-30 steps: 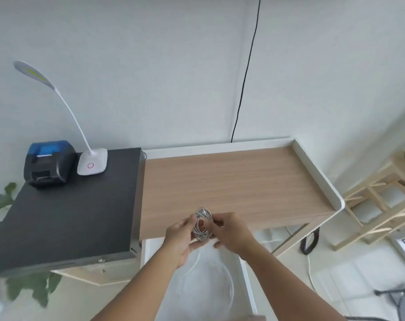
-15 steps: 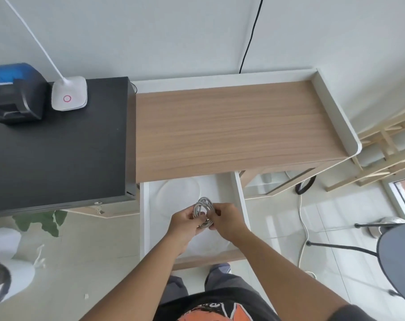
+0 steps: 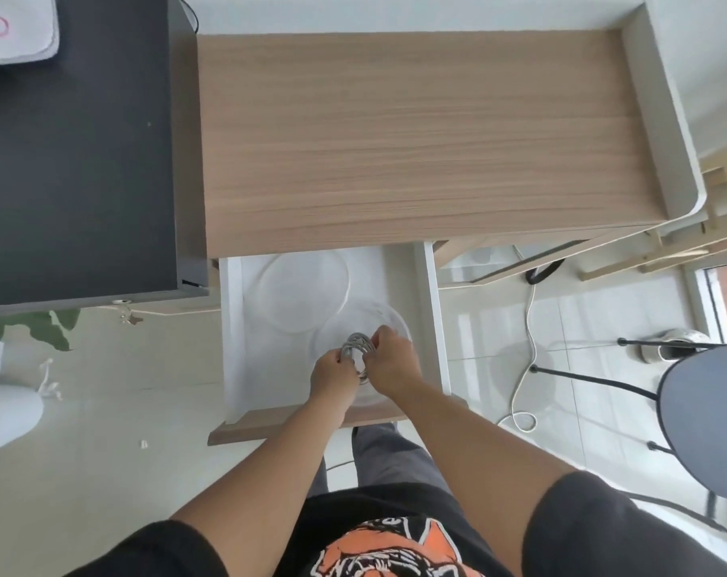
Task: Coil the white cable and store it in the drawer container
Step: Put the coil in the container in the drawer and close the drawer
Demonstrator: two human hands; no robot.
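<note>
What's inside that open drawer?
The drawer holds a clear lid and a clear bowl. Both hands hold a coiled cable over the bowl, hiding its bottom.

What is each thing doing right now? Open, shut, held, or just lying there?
Drawer: pulled open.
White cable: coiled, held over the container.
Clear container: in the drawer, no lid on.
Lid: lying flat in the drawer.
Left hand: gripping the coil.
Right hand: gripping the coil.
</note>
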